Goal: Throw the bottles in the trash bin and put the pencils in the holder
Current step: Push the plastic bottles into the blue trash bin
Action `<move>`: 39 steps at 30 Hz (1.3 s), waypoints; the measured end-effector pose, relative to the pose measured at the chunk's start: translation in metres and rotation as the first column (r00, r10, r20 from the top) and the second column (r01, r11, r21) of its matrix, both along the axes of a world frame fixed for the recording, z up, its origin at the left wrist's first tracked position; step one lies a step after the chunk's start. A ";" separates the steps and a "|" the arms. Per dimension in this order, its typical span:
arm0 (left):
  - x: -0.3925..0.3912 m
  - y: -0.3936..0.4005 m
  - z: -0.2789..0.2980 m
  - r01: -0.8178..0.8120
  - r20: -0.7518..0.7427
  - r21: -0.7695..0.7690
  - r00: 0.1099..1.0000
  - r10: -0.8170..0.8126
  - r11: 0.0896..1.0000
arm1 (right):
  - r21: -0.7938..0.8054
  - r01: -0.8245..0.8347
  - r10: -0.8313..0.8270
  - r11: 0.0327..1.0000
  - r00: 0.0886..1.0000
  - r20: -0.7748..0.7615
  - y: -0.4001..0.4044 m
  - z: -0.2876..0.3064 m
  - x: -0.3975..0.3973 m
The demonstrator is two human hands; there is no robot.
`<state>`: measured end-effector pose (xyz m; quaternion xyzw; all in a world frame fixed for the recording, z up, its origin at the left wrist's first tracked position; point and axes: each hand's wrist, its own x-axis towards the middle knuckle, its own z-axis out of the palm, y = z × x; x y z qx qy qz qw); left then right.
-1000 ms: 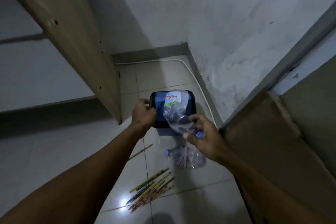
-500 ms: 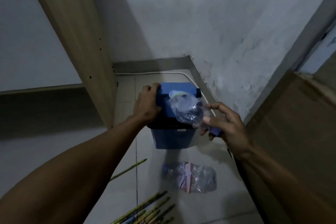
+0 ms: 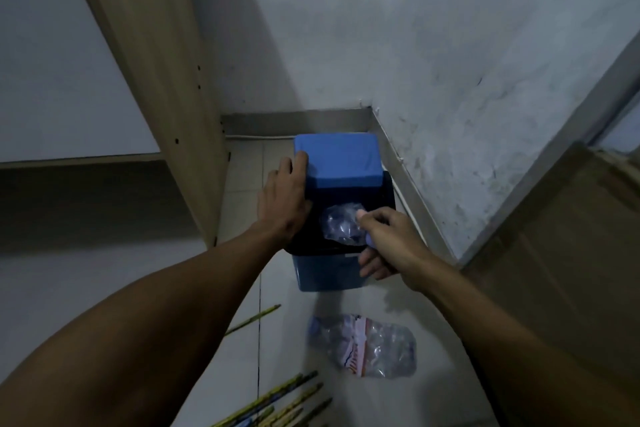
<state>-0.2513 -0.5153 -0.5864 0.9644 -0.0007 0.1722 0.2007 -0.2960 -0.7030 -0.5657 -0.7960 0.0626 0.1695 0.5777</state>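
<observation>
My left hand (image 3: 284,198) is on the trash bin (image 3: 329,270) in the corner, fingers curled over the edge of the blue lid (image 3: 337,159), which is tipped up and back so the dark opening shows. My right hand (image 3: 388,246) is pinching a crumpled clear bottle (image 3: 341,227) right over that opening – thumb on top, the other fingers wrapped underneath by the bottle's blue cap end, and the bottle sits partly down inside the rim.

A second bottle (image 3: 363,345), also squashed flat with a red and white label, is lying on its side on the floor tiles (image 3: 180,340) just in front of the bin, not touching it. The pencils (image 3: 284,406) are on the floor too – a loose bunch of yellow-and-dark striped ones at the bottom edge, near that bottle, plus one single pencil (image 3: 252,319) lying apart to the left, slanted under my left forearm.

A wooden panel (image 3: 156,62) stands to the left of the bin and a cardboard box (image 3: 561,253) is off to the right against the white wall (image 3: 433,45). Can't see any holder from here
</observation>
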 end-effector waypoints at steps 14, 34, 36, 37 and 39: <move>-0.004 -0.002 -0.006 0.025 0.054 -0.093 0.998 -0.020 0.995 | -0.138 0.156 -0.134 0.978 0.979 0.153 0.012 -0.024 0.018; -0.006 -0.003 -0.009 0.004 0.077 -0.104 0.997 0.004 0.995 | -0.776 -0.556 0.559 0.297 0.760 -0.331 -0.074 -0.194 -0.055; -0.006 -0.004 -0.009 0.001 0.082 -0.110 0.997 0.009 0.994 | -0.765 -0.550 0.569 0.333 0.765 -0.302 -0.073 -0.190 -0.057; -0.006 -0.004 -0.010 0.000 0.084 -0.114 0.996 0.009 0.994 | -0.761 -0.545 0.580 0.353 0.766 -0.279 -0.072 -0.186 -0.057; -0.006 -0.004 -0.010 -0.001 0.088 -0.112 0.996 0.010 0.994 | -0.724 -0.546 0.582 0.420 0.775 -0.247 -0.068 -0.170 -0.055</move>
